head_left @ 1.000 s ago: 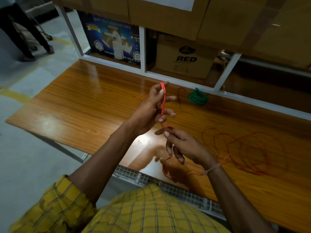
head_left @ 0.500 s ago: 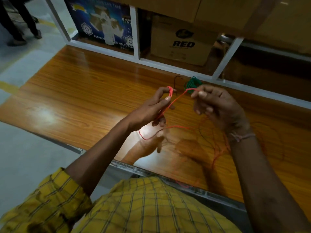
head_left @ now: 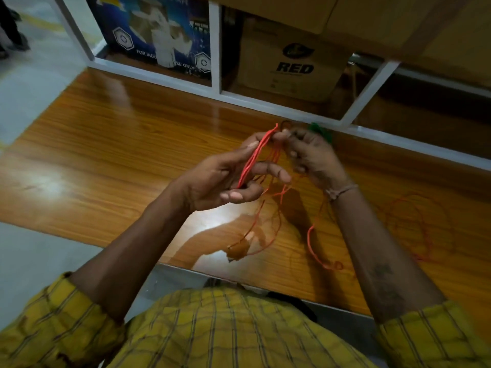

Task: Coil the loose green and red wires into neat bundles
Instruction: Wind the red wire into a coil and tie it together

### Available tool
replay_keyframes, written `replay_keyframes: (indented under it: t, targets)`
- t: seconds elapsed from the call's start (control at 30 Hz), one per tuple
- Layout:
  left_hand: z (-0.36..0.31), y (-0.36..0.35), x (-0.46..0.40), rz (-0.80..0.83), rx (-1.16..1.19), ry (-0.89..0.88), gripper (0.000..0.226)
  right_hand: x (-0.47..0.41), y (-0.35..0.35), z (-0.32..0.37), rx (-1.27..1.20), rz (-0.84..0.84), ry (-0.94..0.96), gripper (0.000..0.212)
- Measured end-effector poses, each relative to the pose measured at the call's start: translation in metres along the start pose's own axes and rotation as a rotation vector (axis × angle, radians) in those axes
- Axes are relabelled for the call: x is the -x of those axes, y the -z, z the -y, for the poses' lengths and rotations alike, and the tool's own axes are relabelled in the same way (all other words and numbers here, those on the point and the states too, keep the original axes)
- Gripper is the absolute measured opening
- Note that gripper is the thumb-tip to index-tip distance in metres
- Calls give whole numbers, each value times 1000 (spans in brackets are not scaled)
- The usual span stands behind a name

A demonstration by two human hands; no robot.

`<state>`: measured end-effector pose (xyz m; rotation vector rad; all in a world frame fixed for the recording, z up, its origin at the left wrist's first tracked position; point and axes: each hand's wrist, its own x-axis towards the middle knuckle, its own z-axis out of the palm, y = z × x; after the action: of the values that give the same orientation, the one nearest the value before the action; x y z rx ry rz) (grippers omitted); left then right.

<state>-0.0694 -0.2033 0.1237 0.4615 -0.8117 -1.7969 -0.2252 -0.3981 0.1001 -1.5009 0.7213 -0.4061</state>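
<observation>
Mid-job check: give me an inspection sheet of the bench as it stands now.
Surface: glossy orange-brown wooden table, glare patches.
Job's things: thin red wire, several loops gathered in the left hand; its loose tail sprawls on the table to the right. Small green wire bundle at the back edge, mostly hidden behind the right hand.
Clutter: nothing seen.
Grippers: left hand holds the red loops; right hand pinches wire at the loops' top.
Cables: only the job's wires.
Surroundings: white metal rack frame; brown cardboard box marked RED; blue printed tape carton.
</observation>
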Motion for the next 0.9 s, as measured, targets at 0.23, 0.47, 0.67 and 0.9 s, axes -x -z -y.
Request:
replay_keyframes:
  t: [0.23,0.47,0.67,0.9]
  targets:
    - [-16,11,-12,-207,-35,-130,45,37,-62,-40,-79,116,-233,41]
    - [-8,35,-32,-615,-422,-211,42,75,-78,-34,-108,461,-337,26]
    - [4,67,-26,-757,-1422,-81,51,72,-43,-6,27,594,-307,33]
    - [-2,72,6,-540,-1181,313,38,48,13,11,55,417,-188,24]
